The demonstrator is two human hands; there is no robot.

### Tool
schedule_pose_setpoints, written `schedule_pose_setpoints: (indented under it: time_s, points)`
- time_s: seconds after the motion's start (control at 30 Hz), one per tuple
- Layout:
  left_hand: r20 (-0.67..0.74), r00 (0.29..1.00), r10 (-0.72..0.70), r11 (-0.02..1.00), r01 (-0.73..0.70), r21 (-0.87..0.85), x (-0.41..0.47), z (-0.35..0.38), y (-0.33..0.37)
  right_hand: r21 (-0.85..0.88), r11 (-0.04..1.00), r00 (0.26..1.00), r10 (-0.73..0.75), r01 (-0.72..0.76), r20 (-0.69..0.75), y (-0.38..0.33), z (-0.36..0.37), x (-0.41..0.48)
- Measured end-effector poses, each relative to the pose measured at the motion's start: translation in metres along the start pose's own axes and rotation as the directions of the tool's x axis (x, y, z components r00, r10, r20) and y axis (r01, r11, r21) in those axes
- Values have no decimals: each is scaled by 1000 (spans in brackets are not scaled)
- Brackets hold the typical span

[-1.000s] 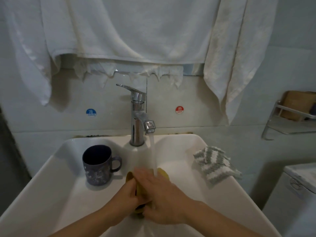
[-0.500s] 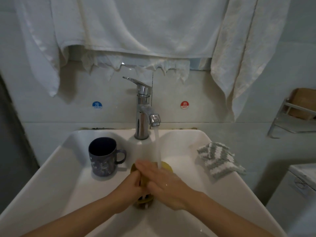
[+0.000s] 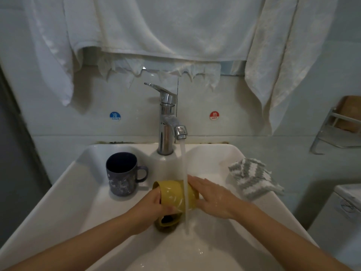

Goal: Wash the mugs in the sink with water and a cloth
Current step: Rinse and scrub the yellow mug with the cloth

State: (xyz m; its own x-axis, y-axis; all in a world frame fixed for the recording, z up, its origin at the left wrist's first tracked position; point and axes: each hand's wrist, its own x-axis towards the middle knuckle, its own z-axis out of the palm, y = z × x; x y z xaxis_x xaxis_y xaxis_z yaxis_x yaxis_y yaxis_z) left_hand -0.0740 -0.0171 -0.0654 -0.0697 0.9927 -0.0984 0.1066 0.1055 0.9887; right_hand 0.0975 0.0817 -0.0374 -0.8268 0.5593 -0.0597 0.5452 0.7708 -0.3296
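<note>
Rinsing seems the step in hand: under the tap (image 3: 167, 122), the left hand (image 3: 149, 211) grips the yellow mug (image 3: 174, 195), laid sideways in the water stream (image 3: 184, 173), fingers (image 3: 155, 198) curled at its rim. The right hand (image 3: 214, 199) presses straight, joined fingers on its base. Next probably comes the striped cloth (image 3: 254, 178), on the sink (image 3: 58, 202) rim right of the tap. Dark mug (image 3: 121, 175) stands left of the tap; towels (image 3: 166, 26) hang above it.

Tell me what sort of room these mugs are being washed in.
Most likely a bathroom or washroom: a white ceramic basin with a chrome single-lever tap running, white cloth towels hung above it, and a round blue COLD sticker and red HOT sticker on the tiles.
</note>
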Motion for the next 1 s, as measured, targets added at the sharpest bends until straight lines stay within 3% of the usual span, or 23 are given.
schedule_pose_setpoints:
  time_s: [0.2, 0.33, 0.4, 0.5, 0.67, 0.83, 0.93, 1.0]
  points:
    - [60, 998, 4, 996, 1, -84, -3, 1, 0, -91, 995, 999, -40, 40, 8, 4, 6, -1]
    - [58, 998, 37, 966, -50, 252, -7, 11, 0, -5, 1000, 999, 7, -7, 46, 12, 2, -1]
    - [52, 996, 70, 943, -83, 321, -7, 13, -4, -37, 999, 998, 6, -4, 70, 11, 0, -2]
    - [46, 994, 96, 951, -105, 292, -6, 21, -4, -124, 991, 996, -42, 52, 79, 4, 0, -3]
    - [91, 987, 133, 976, -146, 164, -5, 37, -3, -114, 988, 994, -99, 104, 56, -8, 5, -15]
    - [53, 988, 145, 978, -152, 146, -4, 43, -4, -99, 957, 962, -271, 274, 38, -34, 5, -35]
    - [50, 992, 115, 988, -119, 94, -8, 39, -3, -70, 974, 976, -214, 216, 41, -27, 8, -31]
    - [71, 993, 92, 992, -97, 76, -13, 37, 1, -140, 979, 989, -145, 149, 33, -13, 8, -29]
